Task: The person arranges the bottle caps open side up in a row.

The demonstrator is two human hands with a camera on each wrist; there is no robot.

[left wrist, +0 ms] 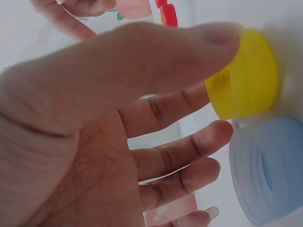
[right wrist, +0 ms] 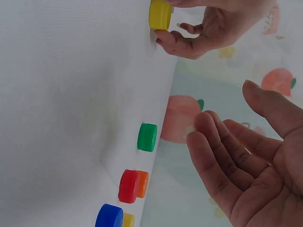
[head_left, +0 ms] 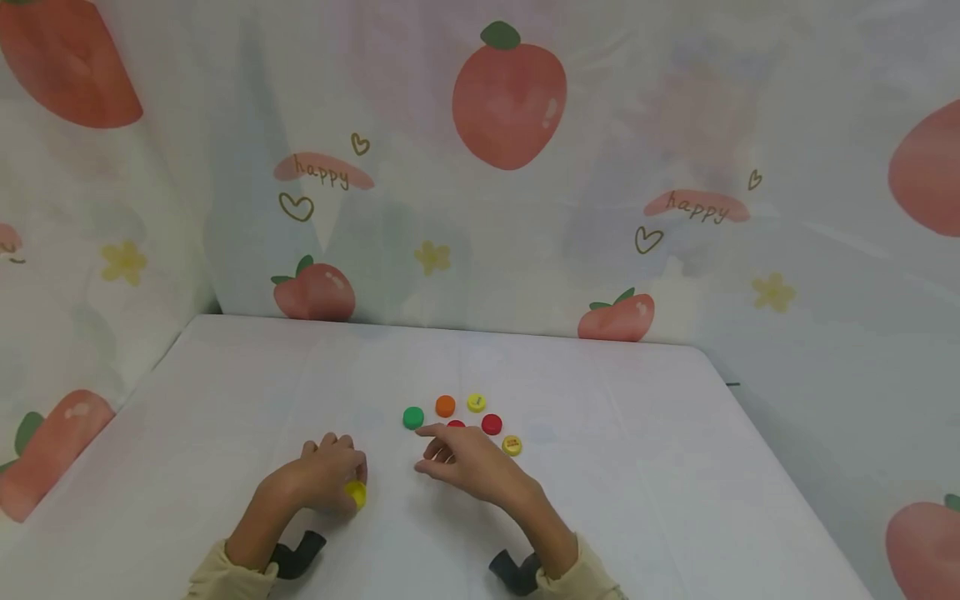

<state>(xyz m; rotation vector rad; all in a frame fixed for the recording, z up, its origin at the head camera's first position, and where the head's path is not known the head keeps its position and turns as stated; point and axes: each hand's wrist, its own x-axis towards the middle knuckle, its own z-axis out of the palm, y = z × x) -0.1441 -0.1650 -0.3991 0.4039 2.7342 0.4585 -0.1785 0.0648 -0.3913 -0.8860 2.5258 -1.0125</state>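
Observation:
My left hand (head_left: 324, 475) pinches a yellow bottle cap (left wrist: 259, 75) between thumb and index finger, the cap standing on its edge close over the table. A light blue cap (left wrist: 284, 170) lies right by the other fingertips; the hand covers it in the head view. My right hand (head_left: 472, 461) hovers over the table with relaxed fingers, holding nothing. Just beyond it lie a green cap (head_left: 413, 418), an orange cap (head_left: 445, 406) and a red cap (head_left: 492, 424). A dark blue cap (right wrist: 109, 216) shows in the right wrist view; the right hand hides it from the head camera.
Two more yellow caps, one farther back (head_left: 476, 403) and one at the right (head_left: 512, 445), lie in the group. Another red cap (right wrist: 129, 186) is partly covered by the right hand in the head view. A white-covered table (head_left: 637, 483) meets a fruit-print curtain (head_left: 510, 250) behind.

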